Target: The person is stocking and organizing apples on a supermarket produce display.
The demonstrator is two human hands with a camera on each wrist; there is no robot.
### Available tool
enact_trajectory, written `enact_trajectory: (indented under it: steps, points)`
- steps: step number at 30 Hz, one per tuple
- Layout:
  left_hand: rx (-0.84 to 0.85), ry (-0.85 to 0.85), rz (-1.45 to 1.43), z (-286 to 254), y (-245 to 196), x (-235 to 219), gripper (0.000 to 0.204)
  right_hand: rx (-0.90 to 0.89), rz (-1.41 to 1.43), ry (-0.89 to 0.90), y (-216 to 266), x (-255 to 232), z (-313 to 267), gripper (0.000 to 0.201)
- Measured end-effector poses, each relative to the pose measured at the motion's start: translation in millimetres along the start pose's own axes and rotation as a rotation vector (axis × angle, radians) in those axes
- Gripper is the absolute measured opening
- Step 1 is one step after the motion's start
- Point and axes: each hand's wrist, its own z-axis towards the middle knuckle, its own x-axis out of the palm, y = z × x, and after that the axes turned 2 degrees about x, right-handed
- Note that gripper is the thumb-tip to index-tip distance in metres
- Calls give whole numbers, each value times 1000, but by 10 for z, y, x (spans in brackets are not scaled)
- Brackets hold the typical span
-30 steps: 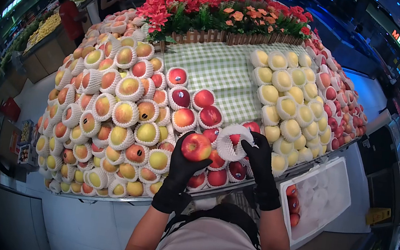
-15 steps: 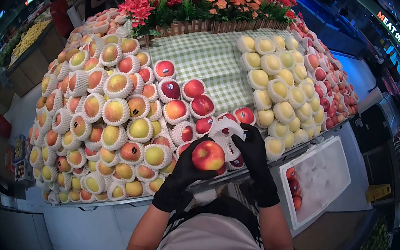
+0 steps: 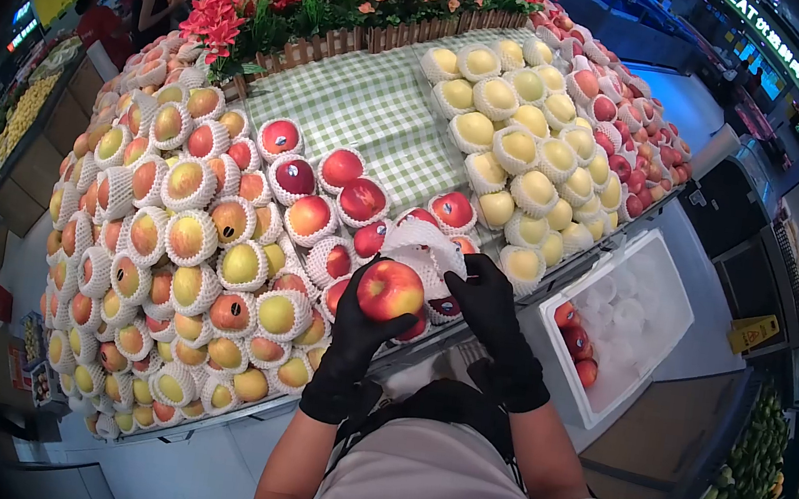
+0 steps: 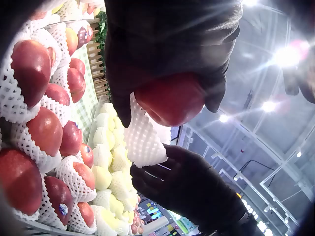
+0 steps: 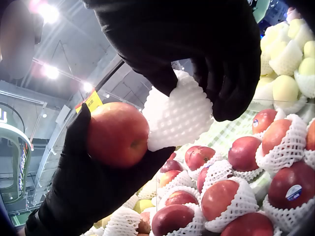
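Observation:
Both hands wear black gloves. My left hand (image 3: 352,344) grips a red-yellow apple (image 3: 391,291), fingers and thumb curled round its sides. Just right of the apple, my right hand (image 3: 494,313) pinches a white foam net (image 3: 424,253). In the right wrist view the net (image 5: 179,113) touches the apple (image 5: 118,135) at its side, and the apple is outside it. The left wrist view shows the apple (image 4: 170,98) under the left hand (image 4: 172,44), with the net beside it. Red apples in nets (image 3: 362,200) lie behind the hands.
Netted mixed apples (image 3: 191,182) fill the stand's left, yellow fruit (image 3: 534,188) its right. A checkered cloth (image 3: 347,111) lies between, with red flowers (image 3: 281,2) and a low fence behind. A white foam box (image 3: 612,323) with apples and nets stands at the right.
The head view has shifted, so the stand appears further left. The foam net has come closer to the apple and now touches it; the left hand still grips the apple.

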Motion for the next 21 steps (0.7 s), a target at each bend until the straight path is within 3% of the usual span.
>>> enact_trajectory:
  steps: [5,14,17,21]
  points:
    - [-14,29,-26,40,22,287,74,29,-47,-101,-79,-372,44,33]
    - [-75,37,-120,197,145,900,72,42,-47,-251,-871,-1140,78,36]
    - [-98,39,-160,204,179,1172,63,34,-30,-322,-1225,-1397,54,34]
    - [-52,109,-153,310,306,1512,63,140,3,-335,-1525,-1816,-65,34]
